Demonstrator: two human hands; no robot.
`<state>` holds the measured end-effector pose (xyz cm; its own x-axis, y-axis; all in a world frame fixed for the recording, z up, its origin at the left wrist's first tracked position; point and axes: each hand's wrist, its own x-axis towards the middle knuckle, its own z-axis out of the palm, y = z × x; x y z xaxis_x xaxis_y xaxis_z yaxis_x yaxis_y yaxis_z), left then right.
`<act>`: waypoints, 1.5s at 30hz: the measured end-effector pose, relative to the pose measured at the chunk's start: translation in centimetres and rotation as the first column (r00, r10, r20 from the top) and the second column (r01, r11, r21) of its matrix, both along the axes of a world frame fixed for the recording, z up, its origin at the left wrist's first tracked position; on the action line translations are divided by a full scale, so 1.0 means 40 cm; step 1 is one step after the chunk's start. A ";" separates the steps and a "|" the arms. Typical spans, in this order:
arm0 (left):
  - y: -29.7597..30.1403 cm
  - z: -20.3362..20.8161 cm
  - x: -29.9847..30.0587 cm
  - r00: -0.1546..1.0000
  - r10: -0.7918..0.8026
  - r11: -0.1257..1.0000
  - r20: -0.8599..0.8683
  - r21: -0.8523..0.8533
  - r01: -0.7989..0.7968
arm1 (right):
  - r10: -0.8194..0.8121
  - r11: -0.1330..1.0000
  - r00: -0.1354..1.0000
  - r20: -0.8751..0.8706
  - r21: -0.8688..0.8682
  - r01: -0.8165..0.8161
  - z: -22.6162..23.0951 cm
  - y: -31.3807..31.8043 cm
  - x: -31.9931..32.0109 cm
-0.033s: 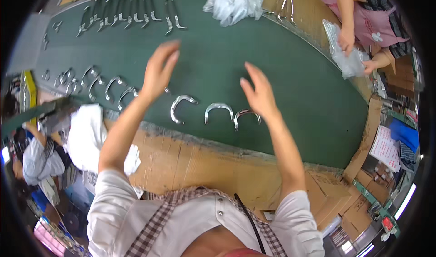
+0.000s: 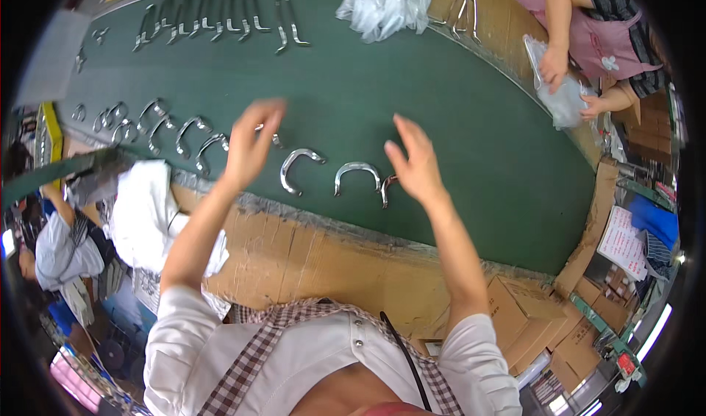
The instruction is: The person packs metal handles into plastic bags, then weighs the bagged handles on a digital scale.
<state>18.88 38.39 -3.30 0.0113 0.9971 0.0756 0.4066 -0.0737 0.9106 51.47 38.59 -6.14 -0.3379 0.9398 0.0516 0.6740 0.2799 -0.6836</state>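
My left hand [image 2: 252, 145] hovers over the green work surface [image 2: 485, 158], fingers stretched out and slightly blurred, holding nothing I can see. Right beside it a bent chrome tube [image 2: 276, 141] shows in part behind the fingers. My right hand [image 2: 418, 164] is open with fingers and thumb apart, partly covering a curved chrome tube [image 2: 384, 195]. Between my hands lie a C-shaped chrome tube [image 2: 288, 173] and an arched chrome tube [image 2: 357, 168]. Several more curved tubes [image 2: 185, 135] form a row to the left.
Long U-shaped chrome tubes [image 2: 283, 26] line the far left side. Clear plastic bags [image 2: 384, 4] lie at the far edge. Across the surface, a person's hands [image 2: 556, 66] handle a plastic bag [image 2: 562, 100]. White cloth [image 2: 140, 217] hangs at the near left; cardboard boxes [image 2: 526, 313] stand near right.
Both my hands have come slightly nearer to me, the left one more. My right hand now covers more of the curved tube beside it. The whole view has shifted a little.
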 end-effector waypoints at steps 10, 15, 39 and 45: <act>-1.134 -0.001 -0.127 0.948 -0.075 0.621 -0.308 -0.758 -0.197 | 0.138 0.989 0.905 0.403 -0.014 -0.145 -0.026 -0.229 -0.262; -1.422 -0.264 -0.201 0.876 -0.187 0.526 -0.444 -0.799 -0.293 | 0.142 0.978 0.786 0.601 0.039 -0.207 -0.012 -0.234 -0.361; -2.165 -0.833 0.128 0.496 -0.856 0.137 -0.148 -0.989 -0.057 | 0.319 0.946 0.909 0.267 -0.037 -0.322 0.021 -0.579 -0.301; -2.090 -0.856 0.118 0.140 -0.978 -0.155 0.157 -0.988 0.025 | 0.181 0.954 0.924 0.336 0.170 -0.249 -0.006 -0.368 -0.264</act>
<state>23.58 -45.20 -37.53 0.1013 -0.1550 -0.9827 0.9564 -0.2567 0.1391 40.90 23.88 -6.36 -0.5611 0.8224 0.0941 0.7511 0.5537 -0.3595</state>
